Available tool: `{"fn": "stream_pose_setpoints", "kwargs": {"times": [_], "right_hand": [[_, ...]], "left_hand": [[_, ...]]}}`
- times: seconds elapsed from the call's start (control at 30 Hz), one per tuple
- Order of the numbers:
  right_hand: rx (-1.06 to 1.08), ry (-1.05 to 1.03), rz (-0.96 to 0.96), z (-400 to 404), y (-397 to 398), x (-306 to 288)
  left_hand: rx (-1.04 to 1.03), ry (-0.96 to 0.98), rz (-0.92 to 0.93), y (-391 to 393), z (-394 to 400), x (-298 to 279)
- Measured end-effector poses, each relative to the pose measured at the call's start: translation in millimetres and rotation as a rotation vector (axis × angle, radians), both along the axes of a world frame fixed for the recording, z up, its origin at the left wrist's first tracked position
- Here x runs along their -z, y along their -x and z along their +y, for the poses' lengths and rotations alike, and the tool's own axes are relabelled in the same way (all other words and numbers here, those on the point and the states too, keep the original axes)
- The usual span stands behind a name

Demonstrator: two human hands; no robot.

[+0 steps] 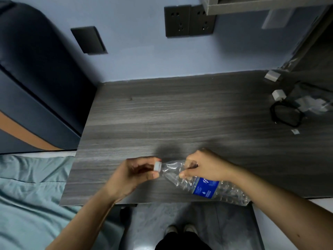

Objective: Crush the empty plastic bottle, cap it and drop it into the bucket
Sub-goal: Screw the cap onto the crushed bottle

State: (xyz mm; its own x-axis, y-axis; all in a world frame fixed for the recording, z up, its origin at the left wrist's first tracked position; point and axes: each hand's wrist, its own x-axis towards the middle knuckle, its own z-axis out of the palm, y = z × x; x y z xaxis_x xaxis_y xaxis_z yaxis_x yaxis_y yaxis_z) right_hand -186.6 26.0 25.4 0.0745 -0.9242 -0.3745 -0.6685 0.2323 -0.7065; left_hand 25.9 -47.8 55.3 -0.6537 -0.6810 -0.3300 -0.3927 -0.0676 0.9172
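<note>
Left hand (137,173) pinches the white cap (157,166) at the bottle (203,184) mouth; right hand (203,166) is closed around the crumpled neck, above the near table (180,112) edge. Keep squeezing while screwing, so air stays out.

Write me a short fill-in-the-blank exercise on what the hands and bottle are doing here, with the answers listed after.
1. The left hand pinches the white ____ at the bottle's neck.
2. The right hand grips the crumpled bottle near its ____.
3. The bottle's label is ____ in colour.
4. The bottle lies across the near edge of the grey ____.

Answers: cap; neck; blue; table
</note>
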Motion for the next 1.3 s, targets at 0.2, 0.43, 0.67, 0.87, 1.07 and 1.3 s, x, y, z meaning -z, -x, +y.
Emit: {"fn": "stream_pose_setpoints", "kwargs": {"times": [0.2, 0.43, 0.67, 0.87, 1.07, 1.3], "right_hand": [[0.028, 0.018, -0.054, 0.0, -3.8, 4.3], [0.061, 0.065, 0.049, -4.2, -9.1, 5.8], [0.041, -0.022, -0.108, -4.5, -5.6, 0.6], [0.053, -0.041, -0.078, -4.0, -9.2, 4.4], [0.034, -0.160, -0.134, 13.9, 4.4, 3.1], [0.117, -0.302, -0.266, 62.4, 14.3, 18.7]], "left_hand": [[-0.017, -0.042, 0.047, -3.5, -2.6, 0.8], [-0.019, -0.023, 0.007, -0.3, -5.1, -0.1], [0.035, 0.105, 0.068, -3.7, -5.1, 2.4], [0.018, 0.071, 0.050, -3.9, -2.7, 5.9], [-0.090, 0.017, 0.078, -4.8, -1.2, 12.1], [-0.157, -0.093, 0.122, -5.8, 12.9, 30.5]]}}
